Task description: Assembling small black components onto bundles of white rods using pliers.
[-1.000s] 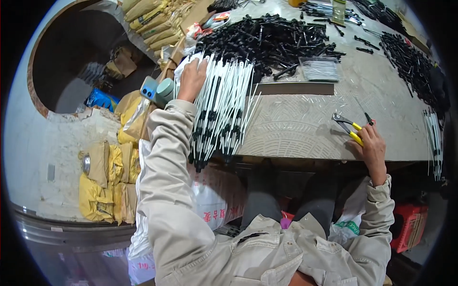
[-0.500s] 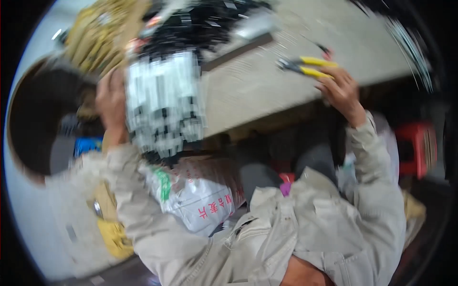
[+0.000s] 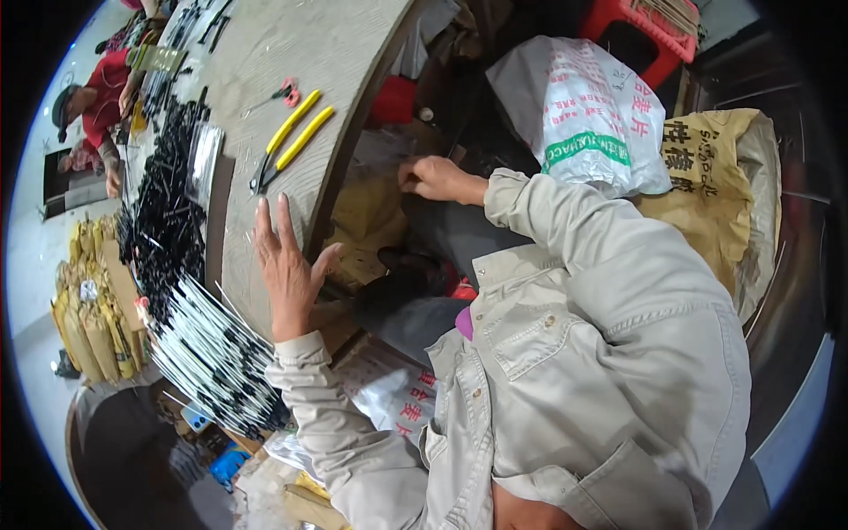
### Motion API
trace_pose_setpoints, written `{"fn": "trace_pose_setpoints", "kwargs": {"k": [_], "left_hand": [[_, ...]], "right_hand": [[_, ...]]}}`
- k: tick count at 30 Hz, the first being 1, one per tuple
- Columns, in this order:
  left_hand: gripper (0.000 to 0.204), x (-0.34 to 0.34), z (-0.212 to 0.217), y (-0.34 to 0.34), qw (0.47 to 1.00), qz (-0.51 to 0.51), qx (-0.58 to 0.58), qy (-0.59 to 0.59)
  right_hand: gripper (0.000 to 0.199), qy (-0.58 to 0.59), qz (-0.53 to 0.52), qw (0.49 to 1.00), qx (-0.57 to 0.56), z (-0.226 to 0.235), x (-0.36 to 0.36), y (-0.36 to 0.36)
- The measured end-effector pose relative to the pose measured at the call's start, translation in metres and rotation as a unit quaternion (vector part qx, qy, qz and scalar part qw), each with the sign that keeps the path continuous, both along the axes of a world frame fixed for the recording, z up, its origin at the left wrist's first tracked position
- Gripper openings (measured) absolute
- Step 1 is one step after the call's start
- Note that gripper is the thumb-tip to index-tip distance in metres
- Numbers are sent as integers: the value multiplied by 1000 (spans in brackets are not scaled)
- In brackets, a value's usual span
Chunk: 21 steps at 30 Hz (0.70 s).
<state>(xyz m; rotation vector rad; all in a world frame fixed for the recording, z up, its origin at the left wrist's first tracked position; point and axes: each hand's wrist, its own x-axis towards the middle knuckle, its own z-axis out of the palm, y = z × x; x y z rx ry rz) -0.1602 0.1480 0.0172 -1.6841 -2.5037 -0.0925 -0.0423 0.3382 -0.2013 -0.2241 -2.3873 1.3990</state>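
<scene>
My left hand (image 3: 287, 258) is held with fingers stretched and spread at the table's near edge, holding nothing. Just beyond its fingertips, yellow-handled pliers (image 3: 291, 137) lie on the table (image 3: 252, 234), jaws toward the hand. My right hand (image 3: 440, 179) is below the table edge, over my lap, its fingers curled together; whatever they may hold is hidden. Left of my left hand rests a thick bundle of white rods with black ends (image 3: 216, 358). Behind the bundle is a heap of black parts (image 3: 168, 208), with a clear plastic pack (image 3: 205, 163) beside it.
Red-handled scissors (image 3: 290, 92) lie farther along the table. To the right stand a printed white sack (image 3: 583, 115), a brown sack (image 3: 707, 203) and a red stool (image 3: 658, 35). A co-worker in red (image 3: 106, 93) sits across the table. A round bin (image 3: 132, 459) stands lower left.
My right hand has let go of the pliers and dropped below the table edge. My left hand has left the rod bundle. The view has turned toward the right.
</scene>
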Motion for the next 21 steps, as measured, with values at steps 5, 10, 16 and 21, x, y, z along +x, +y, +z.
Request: {"fn": "trace_pose_setpoints", "kwargs": {"k": [5,10,16,21], "left_hand": [[79,-11,-23,12,998,20,39,-38],[72,-13,-24,15,998,55,-5,-33],[72,-19,-13,33,997,53,-33,-52],[79,-25,-14,12,996,65,-27,-56]], "right_hand": [[14,-67,-115,991,-25,-39,-32,31],[18,-21,-138,990,-19,-124,-115,37],[22,585,506,228,591,-207,-236,103],[24,227,362,-92,899,-188,-220,28]]}}
